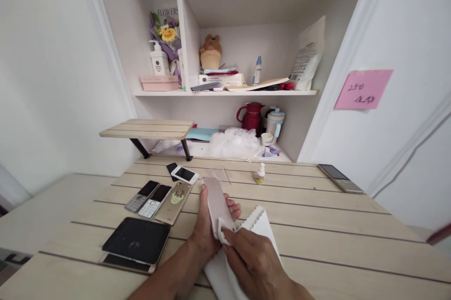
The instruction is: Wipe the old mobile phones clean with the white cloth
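Observation:
A pale pink smartphone (218, 201) lies back up in my left hand (203, 225), whose fingers curl round its edges. My right hand (252, 253) pinches a white cleaning cloth (262, 222) with a zigzag edge. A fold of that cloth presses on the lower end of the phone's back. The rest of the cloth hangs below both hands onto the table. Just beyond the phone lies a small clear zip bag (220, 175). To its right stands a little spray bottle (260, 174) with yellowish liquid.
Left on the slatted table are tablets (137, 239), keypad phones (155, 200), a gold phone (176, 201) with a ring and a white phone (185, 174). Another keypad phone (340, 179) lies far right. A small raised stand (148, 128) and white shelves (225, 94) rise behind.

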Motion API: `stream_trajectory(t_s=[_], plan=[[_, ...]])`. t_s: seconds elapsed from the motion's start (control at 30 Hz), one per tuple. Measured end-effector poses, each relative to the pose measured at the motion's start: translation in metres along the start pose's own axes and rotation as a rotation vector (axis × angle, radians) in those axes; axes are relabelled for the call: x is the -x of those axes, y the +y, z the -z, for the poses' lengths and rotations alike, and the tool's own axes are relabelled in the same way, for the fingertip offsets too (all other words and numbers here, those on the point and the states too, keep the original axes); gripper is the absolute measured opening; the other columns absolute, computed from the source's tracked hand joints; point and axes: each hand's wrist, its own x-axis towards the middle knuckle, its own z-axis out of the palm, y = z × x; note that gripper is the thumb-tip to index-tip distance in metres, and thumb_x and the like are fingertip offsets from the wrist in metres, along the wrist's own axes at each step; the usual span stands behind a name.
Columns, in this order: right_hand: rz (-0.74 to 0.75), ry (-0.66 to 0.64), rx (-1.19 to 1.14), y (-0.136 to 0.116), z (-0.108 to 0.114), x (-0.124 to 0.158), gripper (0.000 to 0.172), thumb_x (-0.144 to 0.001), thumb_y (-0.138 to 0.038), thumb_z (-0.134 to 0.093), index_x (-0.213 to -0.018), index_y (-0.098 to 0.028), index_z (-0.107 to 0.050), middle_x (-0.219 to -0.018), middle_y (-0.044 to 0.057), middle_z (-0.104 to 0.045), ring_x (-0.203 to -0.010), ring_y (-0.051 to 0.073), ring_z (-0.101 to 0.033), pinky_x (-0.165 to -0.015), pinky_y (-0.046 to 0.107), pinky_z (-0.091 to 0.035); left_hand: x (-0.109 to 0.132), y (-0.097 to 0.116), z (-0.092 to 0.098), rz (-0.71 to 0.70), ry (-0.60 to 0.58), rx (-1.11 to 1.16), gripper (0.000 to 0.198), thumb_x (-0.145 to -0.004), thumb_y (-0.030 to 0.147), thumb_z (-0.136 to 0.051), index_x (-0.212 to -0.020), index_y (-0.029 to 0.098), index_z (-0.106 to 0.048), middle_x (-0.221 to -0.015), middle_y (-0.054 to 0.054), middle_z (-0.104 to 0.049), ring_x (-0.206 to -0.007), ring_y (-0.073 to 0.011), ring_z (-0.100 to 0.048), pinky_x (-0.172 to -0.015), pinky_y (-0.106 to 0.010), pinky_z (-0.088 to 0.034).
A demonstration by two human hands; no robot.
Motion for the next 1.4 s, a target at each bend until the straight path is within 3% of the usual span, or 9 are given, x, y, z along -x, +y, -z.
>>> stream_trajectory(t_s=[0.3,0.57,0.8,0.97,1.17,1.33,1.4], plan=[[0.062,0.023,0.023,0.002,0.001,0.0,0.031,-0.097,-0.016,-0.045,-0.127,-0.018,-0.053,-0.081,0.005,-0.061,-0.067,0.018,-0.059,-0.06,0.029,-0.045,0.0,-0.005,0.0,0.008,0.015,-0.031,0.056,-0.077,0.067,-0.06,-0.089,0.013,-0.062,-0.077,-0.01,-0.068,-0.079,-0.0259,-0.07,-0.085,-0.04,-0.056],[-0.165,0.066,0.102,0.007,0.002,-0.002,0.018,-0.094,-0.016,-0.047,-0.101,-0.02,-0.063,-0.076,0.003,-0.065,-0.066,0.018,-0.061,-0.06,0.029,-0.04,0.001,0.004,-0.001,0.018,-0.068,0.134,0.056,-0.081,0.066,-0.055,-0.081,0.011,-0.065,-0.073,-0.011,-0.068,-0.077,-0.0243,-0.069,-0.083,-0.038,-0.056],[0.026,-0.001,0.057,0.0,0.002,-0.001,0.029,-0.096,-0.017,-0.043,-0.123,-0.016,-0.055,-0.081,0.006,-0.064,-0.067,0.019,-0.061,-0.06,0.029,-0.044,-0.002,-0.003,0.003,0.004,-0.014,0.035,0.057,-0.078,0.067,-0.058,-0.086,0.01,-0.065,-0.078,-0.013,-0.069,-0.081,-0.028,-0.07,-0.082,-0.042,-0.057],[-0.176,0.034,0.143,0.004,0.003,-0.002,0.017,-0.093,-0.014,-0.047,-0.099,-0.02,-0.061,-0.075,0.003,-0.065,-0.063,0.018,-0.061,-0.059,0.029,-0.04,-0.005,0.001,0.002,-0.008,0.017,0.13,0.058,-0.076,0.068,-0.059,-0.082,0.011,-0.066,-0.075,-0.011,-0.069,-0.079,-0.0261,-0.07,-0.085,-0.04,-0.056],[-0.036,-0.017,0.098,0.004,0.002,-0.001,0.031,-0.096,-0.016,-0.043,-0.125,-0.018,-0.054,-0.082,0.005,-0.064,-0.068,0.018,-0.062,-0.063,0.029,-0.044,-0.005,0.0,0.004,-0.002,0.003,0.122,0.059,-0.078,0.067,-0.058,-0.084,0.009,-0.066,-0.077,-0.014,-0.07,-0.082,-0.0274,-0.07,-0.087,-0.041,-0.056],[-0.188,0.011,0.157,0.006,0.002,-0.001,0.02,-0.094,-0.016,-0.046,-0.106,-0.02,-0.061,-0.079,0.004,-0.066,-0.067,0.019,-0.062,-0.061,0.029,-0.042,-0.004,-0.001,0.001,-0.015,0.023,0.138,0.056,-0.079,0.066,-0.057,-0.082,0.011,-0.066,-0.073,-0.011,-0.068,-0.078,-0.0253,-0.069,-0.084,-0.04,-0.057],[-0.199,-0.006,0.141,0.006,0.002,-0.001,0.021,-0.094,-0.016,-0.046,-0.108,-0.02,-0.061,-0.081,0.005,-0.066,-0.069,0.019,-0.062,-0.062,0.03,-0.043,-0.004,-0.002,0.0,-0.027,0.037,0.127,0.056,-0.079,0.067,-0.056,-0.082,0.012,-0.065,-0.073,-0.01,-0.067,-0.077,-0.0246,-0.069,-0.084,-0.039,-0.057]])
